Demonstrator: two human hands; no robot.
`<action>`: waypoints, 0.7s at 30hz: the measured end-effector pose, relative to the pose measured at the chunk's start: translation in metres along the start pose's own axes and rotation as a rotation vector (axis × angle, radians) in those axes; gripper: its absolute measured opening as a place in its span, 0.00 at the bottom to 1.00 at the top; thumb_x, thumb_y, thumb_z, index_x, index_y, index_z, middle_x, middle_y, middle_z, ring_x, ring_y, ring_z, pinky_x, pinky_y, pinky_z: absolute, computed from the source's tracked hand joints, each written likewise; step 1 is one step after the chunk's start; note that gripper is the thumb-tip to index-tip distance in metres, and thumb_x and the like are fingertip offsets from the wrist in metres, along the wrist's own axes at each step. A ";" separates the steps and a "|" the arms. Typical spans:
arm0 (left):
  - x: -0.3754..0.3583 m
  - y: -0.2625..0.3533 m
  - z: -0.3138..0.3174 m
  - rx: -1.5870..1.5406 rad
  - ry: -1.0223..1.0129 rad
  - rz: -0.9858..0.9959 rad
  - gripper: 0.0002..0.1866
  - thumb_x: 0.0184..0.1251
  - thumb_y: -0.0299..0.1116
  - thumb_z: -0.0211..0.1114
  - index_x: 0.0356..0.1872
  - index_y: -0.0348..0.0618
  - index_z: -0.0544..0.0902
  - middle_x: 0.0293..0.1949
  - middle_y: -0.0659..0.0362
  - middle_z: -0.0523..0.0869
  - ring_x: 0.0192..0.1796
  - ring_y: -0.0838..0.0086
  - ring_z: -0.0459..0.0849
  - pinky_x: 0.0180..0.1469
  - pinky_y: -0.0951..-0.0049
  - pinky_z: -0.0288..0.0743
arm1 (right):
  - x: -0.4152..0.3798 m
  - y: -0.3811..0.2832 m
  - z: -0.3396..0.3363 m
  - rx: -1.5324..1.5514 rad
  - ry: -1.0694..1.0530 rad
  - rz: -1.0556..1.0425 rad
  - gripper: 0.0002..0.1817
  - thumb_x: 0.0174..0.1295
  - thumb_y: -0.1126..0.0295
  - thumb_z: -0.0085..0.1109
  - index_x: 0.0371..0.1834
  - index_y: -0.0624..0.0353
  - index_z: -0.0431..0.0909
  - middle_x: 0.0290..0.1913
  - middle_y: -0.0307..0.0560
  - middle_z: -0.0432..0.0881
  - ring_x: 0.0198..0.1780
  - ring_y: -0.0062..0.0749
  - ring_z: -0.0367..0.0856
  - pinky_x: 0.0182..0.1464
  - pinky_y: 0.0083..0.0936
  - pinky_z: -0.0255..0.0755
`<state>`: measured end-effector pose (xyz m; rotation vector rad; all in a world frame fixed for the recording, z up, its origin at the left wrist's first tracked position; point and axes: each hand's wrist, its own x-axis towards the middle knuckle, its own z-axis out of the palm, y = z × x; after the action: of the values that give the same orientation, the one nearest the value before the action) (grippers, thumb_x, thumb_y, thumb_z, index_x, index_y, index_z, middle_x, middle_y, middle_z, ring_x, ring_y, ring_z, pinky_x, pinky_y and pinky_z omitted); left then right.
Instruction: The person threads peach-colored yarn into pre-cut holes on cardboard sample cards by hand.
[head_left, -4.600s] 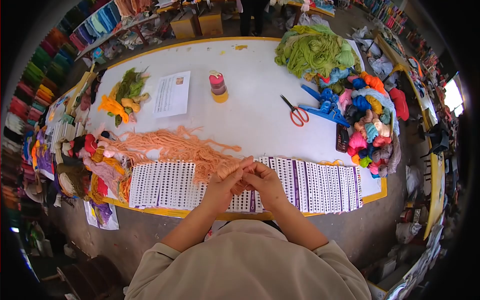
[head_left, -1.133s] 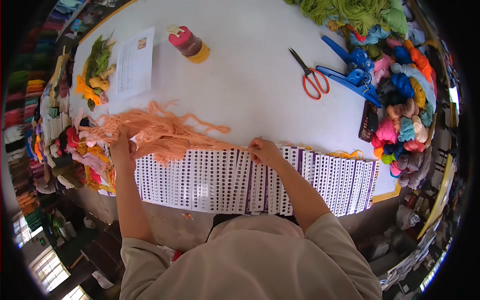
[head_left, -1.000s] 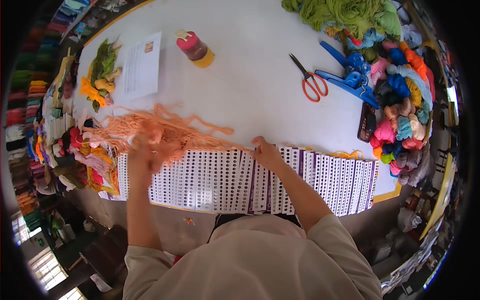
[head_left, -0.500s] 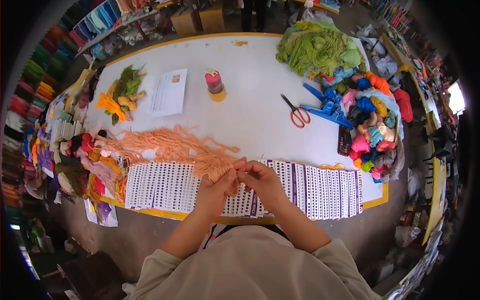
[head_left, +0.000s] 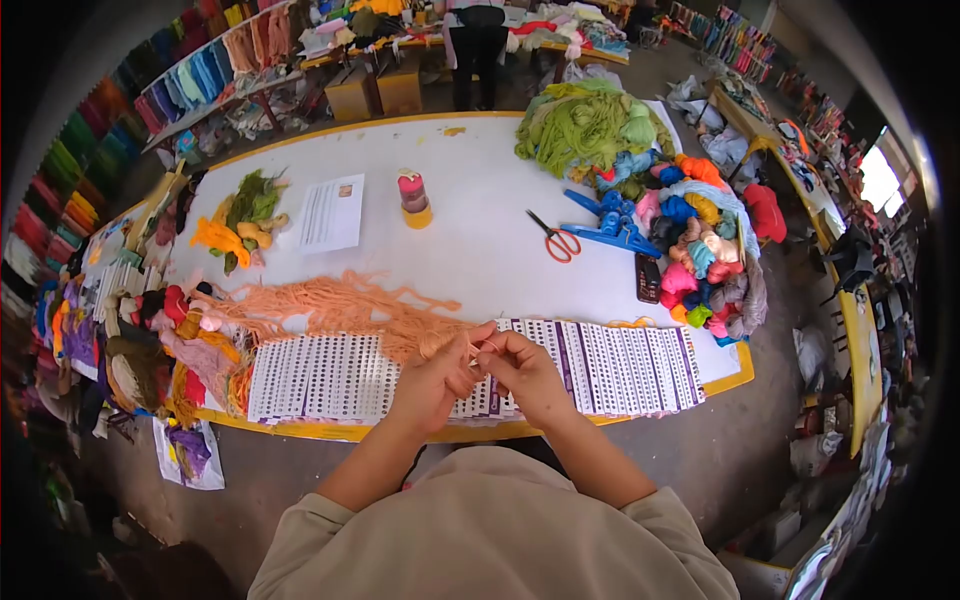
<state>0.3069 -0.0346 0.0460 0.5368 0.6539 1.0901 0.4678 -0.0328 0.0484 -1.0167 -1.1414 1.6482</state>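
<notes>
Both hands meet over the near edge of the white table (head_left: 480, 250), above the row of punched sample cards (head_left: 330, 375). Left hand (head_left: 432, 380) curled closed, a strand of the peach yarn (head_left: 340, 305) wound around its fingers near the thumb; right hand (head_left: 525, 372) also curled, fingertips pinching the same strand just beside the left thumb, the two hands touching. The peach yarn trails from the hands leftward in a loose tangled heap across the table, lying partly on the cards. Further back: orange-handled scissors (head_left: 553, 240) and a blue plastic tool (head_left: 612, 225) side by side, near a dark phone-like object (head_left: 648, 279). Right end of table piled with mixed coloured skeins (head_left: 700, 260), a big green yarn heap (head_left: 585, 125) behind them. Mid-table a red-topped bottle (head_left: 413, 197) stands upright, a printed sheet (head_left: 331, 213) to its left, then a small green-and-yellow yarn bundle (head_left: 242, 215). Another person stands beyond the far edge of the table, only partly in view
</notes>
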 end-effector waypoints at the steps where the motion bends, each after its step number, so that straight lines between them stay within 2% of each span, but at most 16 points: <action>1: -0.004 0.000 0.004 0.001 -0.008 0.008 0.20 0.78 0.37 0.51 0.57 0.29 0.78 0.41 0.57 0.85 0.32 0.83 0.74 0.42 0.77 0.72 | -0.005 -0.003 -0.001 0.008 0.024 0.031 0.04 0.65 0.69 0.60 0.38 0.56 0.77 0.34 0.32 0.80 0.33 0.11 0.74 0.30 0.11 0.65; 7: -0.012 -0.002 0.033 0.195 0.006 0.099 0.14 0.75 0.32 0.55 0.51 0.33 0.81 0.38 0.59 0.84 0.30 0.84 0.71 0.45 0.80 0.73 | -0.019 -0.014 -0.014 0.191 -0.016 0.049 0.03 0.65 0.70 0.60 0.39 0.56 0.77 0.36 0.33 0.81 0.35 0.12 0.75 0.29 0.11 0.65; 9: -0.007 -0.011 0.039 0.154 -0.031 0.157 0.11 0.74 0.32 0.57 0.46 0.35 0.83 0.43 0.57 0.85 0.33 0.84 0.74 0.44 0.79 0.74 | -0.022 -0.018 -0.022 0.236 -0.016 0.041 0.03 0.65 0.71 0.60 0.39 0.55 0.77 0.37 0.34 0.81 0.34 0.12 0.75 0.29 0.12 0.64; 12: 0.003 -0.027 0.062 0.150 -0.022 0.234 0.11 0.74 0.32 0.57 0.42 0.36 0.83 0.45 0.56 0.85 0.35 0.83 0.76 0.42 0.78 0.75 | -0.029 -0.023 -0.046 0.265 -0.061 0.038 0.03 0.65 0.70 0.59 0.39 0.55 0.77 0.39 0.34 0.81 0.32 0.12 0.73 0.29 0.12 0.64; 16: 0.018 -0.050 0.076 0.163 -0.017 0.165 0.11 0.75 0.32 0.56 0.42 0.35 0.83 0.45 0.55 0.85 0.36 0.81 0.79 0.43 0.77 0.76 | -0.041 -0.038 -0.081 0.264 -0.045 0.019 0.02 0.67 0.70 0.58 0.39 0.55 0.76 0.40 0.34 0.81 0.32 0.12 0.71 0.31 0.13 0.66; 19: 0.036 -0.071 0.089 0.164 -0.086 0.141 0.12 0.75 0.32 0.55 0.41 0.34 0.83 0.46 0.52 0.85 0.41 0.76 0.82 0.48 0.74 0.78 | -0.045 -0.040 -0.115 0.258 -0.092 0.007 0.04 0.69 0.68 0.55 0.40 0.55 0.74 0.37 0.34 0.80 0.30 0.12 0.70 0.30 0.12 0.67; 21: 0.046 -0.082 0.114 -0.010 -0.069 0.185 0.13 0.75 0.33 0.54 0.40 0.33 0.82 0.49 0.49 0.85 0.46 0.73 0.83 0.51 0.72 0.79 | -0.044 -0.041 -0.139 0.281 -0.081 0.022 0.04 0.69 0.68 0.55 0.41 0.55 0.74 0.36 0.34 0.80 0.29 0.12 0.70 0.29 0.12 0.67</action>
<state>0.4541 -0.0314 0.0586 0.6337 0.5457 1.2421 0.6186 -0.0312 0.0596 -0.7915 -0.9199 1.8206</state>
